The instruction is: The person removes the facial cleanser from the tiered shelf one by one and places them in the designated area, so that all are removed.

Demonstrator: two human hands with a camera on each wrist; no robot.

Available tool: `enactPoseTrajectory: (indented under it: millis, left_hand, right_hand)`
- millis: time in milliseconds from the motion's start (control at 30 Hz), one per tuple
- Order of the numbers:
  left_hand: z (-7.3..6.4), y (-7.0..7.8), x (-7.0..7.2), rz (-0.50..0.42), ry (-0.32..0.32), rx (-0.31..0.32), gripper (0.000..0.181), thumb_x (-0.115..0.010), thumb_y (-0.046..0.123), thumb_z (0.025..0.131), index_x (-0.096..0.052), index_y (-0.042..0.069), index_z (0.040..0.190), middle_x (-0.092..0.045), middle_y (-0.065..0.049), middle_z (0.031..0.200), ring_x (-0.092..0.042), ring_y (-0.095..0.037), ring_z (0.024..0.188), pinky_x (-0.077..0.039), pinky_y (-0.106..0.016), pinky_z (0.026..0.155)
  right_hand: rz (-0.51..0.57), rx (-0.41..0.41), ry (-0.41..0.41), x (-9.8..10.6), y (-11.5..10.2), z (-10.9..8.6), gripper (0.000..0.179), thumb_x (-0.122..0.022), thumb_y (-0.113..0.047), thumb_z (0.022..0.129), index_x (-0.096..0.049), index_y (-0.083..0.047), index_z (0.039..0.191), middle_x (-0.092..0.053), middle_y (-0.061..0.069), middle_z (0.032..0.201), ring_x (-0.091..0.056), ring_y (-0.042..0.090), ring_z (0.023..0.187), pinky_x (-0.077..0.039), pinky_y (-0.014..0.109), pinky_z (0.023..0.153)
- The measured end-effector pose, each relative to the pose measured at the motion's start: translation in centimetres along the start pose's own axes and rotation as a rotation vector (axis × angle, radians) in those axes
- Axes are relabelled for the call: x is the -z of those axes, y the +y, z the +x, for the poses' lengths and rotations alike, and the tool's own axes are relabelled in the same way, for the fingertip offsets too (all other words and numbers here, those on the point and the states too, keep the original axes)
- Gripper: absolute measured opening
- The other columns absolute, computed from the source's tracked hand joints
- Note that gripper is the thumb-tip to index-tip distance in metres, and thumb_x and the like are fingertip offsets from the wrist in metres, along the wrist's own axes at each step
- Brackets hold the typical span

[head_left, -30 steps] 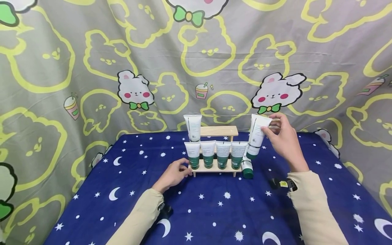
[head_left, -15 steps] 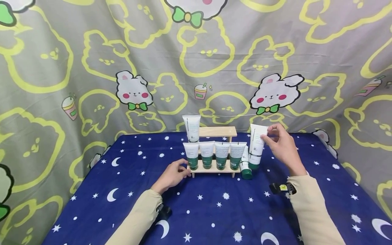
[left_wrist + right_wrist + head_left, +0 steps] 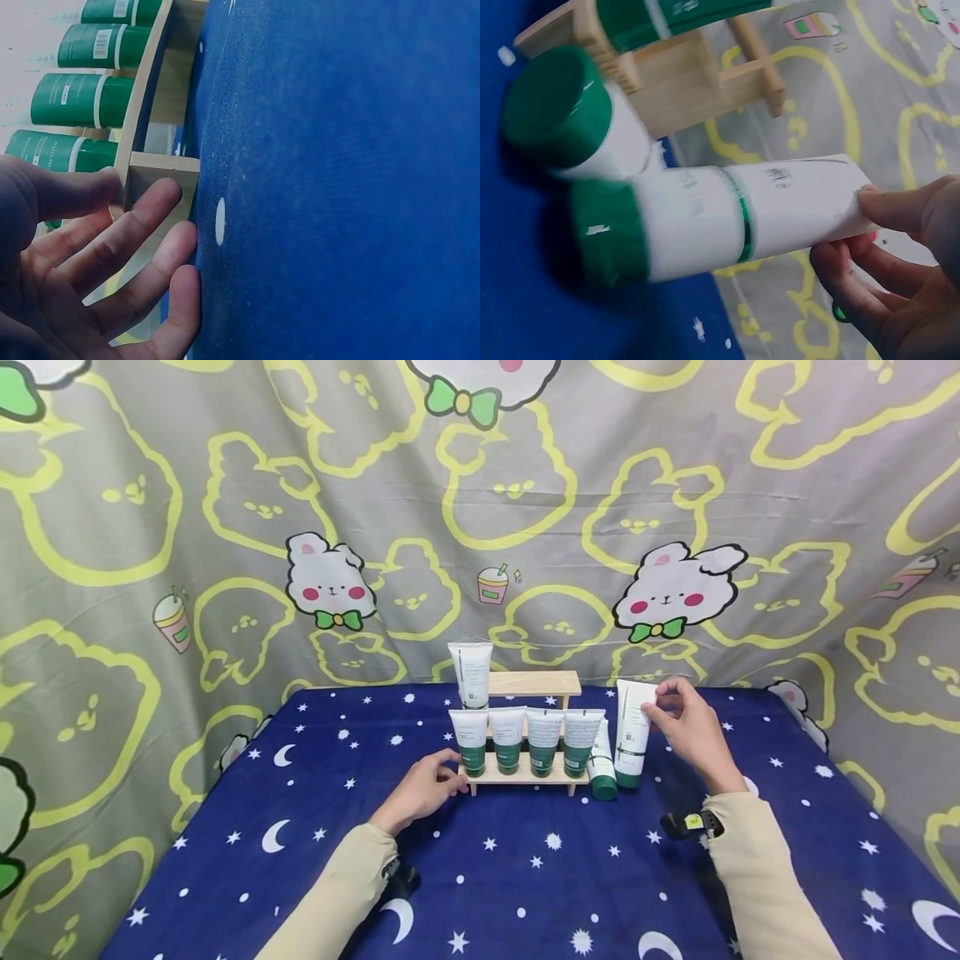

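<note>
My right hand (image 3: 692,732) pinches a tall white squeeze tube (image 3: 632,739) by its flat crimped end, thumb on one side and fingers on the other. The tube is nearly upright, green cap (image 3: 609,231) down, close over the cloth. Left of it, a second white tube (image 3: 602,767) leans back at the rack's right end, cap toward me. My left hand (image 3: 426,787) holds the left end of the tiered wooden rack (image 3: 525,773), thumb at the shelf edge and fingers by the front leg (image 3: 165,165). Several small white-and-green tubes (image 3: 508,739) stand along the lower shelf.
Another tall white tube (image 3: 472,672) stands at the left of the rack's upper shelf (image 3: 532,682). A dark blue cloth (image 3: 517,877) with stars and moons covers the table. Behind it hangs a grey patterned curtain (image 3: 420,468).
My right hand has lowered the tall tube beside the rack, and the tube has come closer to upright. The left hand stays at the rack's left end.
</note>
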State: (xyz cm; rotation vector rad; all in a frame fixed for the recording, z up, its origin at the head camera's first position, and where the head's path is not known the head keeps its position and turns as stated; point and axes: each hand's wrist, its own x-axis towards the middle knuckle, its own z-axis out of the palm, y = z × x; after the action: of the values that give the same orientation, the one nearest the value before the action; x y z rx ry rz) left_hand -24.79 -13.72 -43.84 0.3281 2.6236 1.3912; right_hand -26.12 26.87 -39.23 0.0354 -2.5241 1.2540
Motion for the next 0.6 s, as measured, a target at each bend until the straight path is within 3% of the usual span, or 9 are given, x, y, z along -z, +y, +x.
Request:
enactPoseTrajectory:
  millis: [233, 600]
  left_hand:
    - [0.0, 0.1, 0.1, -0.001, -0.007, 0.012, 0.024, -0.067, 0.010, 0.099, -0.063, 0.004, 0.122, -0.077, -0.008, 0.083, -0.067, -0.020, 0.076, -0.046, -0.028, 0.068]
    - [0.0, 0.0, -0.1, -0.005, -0.002, -0.005, 0.025, -0.067, 0.008, 0.098, -0.062, 0.003, 0.122, -0.077, -0.010, 0.084, -0.068, -0.021, 0.076, -0.047, -0.028, 0.067]
  right_hand:
    - [0.080, -0.057, -0.021, -1.3, 1.5, 0.1, 0.035, -0.057, -0.020, 0.106, -0.045, 0.003, 0.129, -0.060, 0.032, 0.124, -0.068, 0.034, 0.094, -0.061, 0.045, 0.073]
    - [0.075, -0.124, -0.095, -2.7, 3.4, 0.2, 0.032, -0.051, -0.024, 0.108, -0.057, 0.000, 0.129, -0.059, 0.030, 0.130, -0.062, 0.035, 0.103, -0.061, 0.036, 0.073]
